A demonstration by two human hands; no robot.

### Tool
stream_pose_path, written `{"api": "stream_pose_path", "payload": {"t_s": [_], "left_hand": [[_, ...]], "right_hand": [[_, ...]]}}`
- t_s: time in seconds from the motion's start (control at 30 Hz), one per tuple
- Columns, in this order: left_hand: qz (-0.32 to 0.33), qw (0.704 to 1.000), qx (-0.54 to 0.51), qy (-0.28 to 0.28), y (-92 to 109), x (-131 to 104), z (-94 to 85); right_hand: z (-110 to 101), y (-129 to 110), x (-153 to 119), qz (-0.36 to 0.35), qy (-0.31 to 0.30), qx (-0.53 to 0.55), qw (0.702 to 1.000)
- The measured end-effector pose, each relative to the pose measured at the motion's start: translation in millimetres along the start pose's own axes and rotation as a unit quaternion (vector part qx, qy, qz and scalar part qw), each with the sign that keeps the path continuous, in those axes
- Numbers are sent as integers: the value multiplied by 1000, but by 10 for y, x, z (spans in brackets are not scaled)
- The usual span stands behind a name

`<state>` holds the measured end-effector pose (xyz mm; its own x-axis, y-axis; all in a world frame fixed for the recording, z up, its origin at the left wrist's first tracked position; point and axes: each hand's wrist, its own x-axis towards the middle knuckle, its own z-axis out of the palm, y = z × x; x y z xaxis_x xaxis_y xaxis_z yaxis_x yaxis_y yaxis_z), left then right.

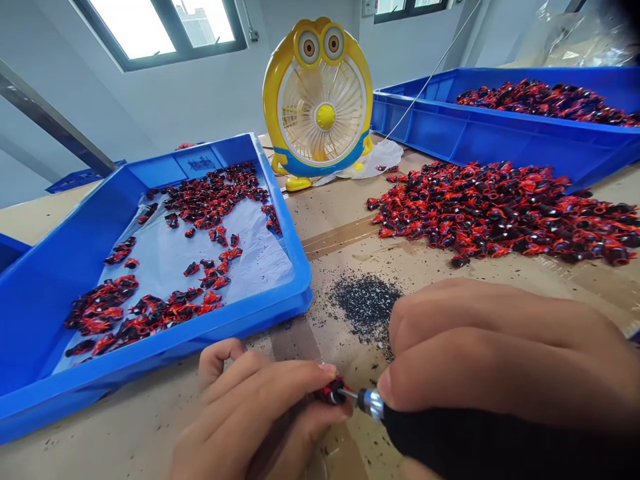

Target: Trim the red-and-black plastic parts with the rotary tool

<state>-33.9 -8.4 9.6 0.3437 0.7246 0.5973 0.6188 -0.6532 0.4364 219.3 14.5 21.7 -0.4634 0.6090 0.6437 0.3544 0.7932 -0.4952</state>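
Observation:
Between the thumb and fingers of my left hand (265,400) is a small red and black part (331,392), pinched just above the table. My right hand (490,347) is wrapped round a black-bodied rotary tool (425,433) with a silver collar. The tool's thin metal tip touches the end face of the part. Just beyond my hands lies a heap of black and white shavings (367,303). Much of the tool's body is dark and partly covered by my right hand.
At the left, a blue tray (295,280) holds scattered red and black parts on white film. A pile of similar parts (500,207) lies at the right, before another blue bin (430,123). A yellow fan (325,117) stands behind, with a thin cord to its right.

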Motion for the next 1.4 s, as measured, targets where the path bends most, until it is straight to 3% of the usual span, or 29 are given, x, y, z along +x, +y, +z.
{"api": "stream_pose_path", "payload": {"t_s": [0.1,0.17,0.4,0.53,0.67,0.87,1.03,1.13,1.23,1.3,1.4], "left_hand": [[-5,1000,6,16,-3,-7,-2],[4,1000,7,-3,-13,-9,-13],[17,999,15,-24,-37,6,-68],[2,1000,19,0,13,-19,-36],[-12,1000,19,-1,20,-48,-15],[68,997,31,-29,-177,12,-94],[68,997,29,-31,-217,32,-107],[39,999,18,6,-120,-11,-19],[-26,997,-2,76,-19,-59,83],[-41,996,-15,76,-7,-72,112],[-26,999,-32,29,-88,-58,84]], "right_hand": [[11,-41,-79,9,7,-12,1000],[12,-68,-83,15,19,-10,1000],[113,-227,90,80,87,33,992],[188,-267,118,89,130,50,986],[192,-241,112,88,110,43,989],[198,-297,194,95,149,45,983],[157,-305,297,38,169,107,979],[114,-273,275,58,164,81,981],[94,-241,210,61,144,73,985],[95,-225,168,56,143,81,985],[95,-204,134,51,126,71,988]]}}
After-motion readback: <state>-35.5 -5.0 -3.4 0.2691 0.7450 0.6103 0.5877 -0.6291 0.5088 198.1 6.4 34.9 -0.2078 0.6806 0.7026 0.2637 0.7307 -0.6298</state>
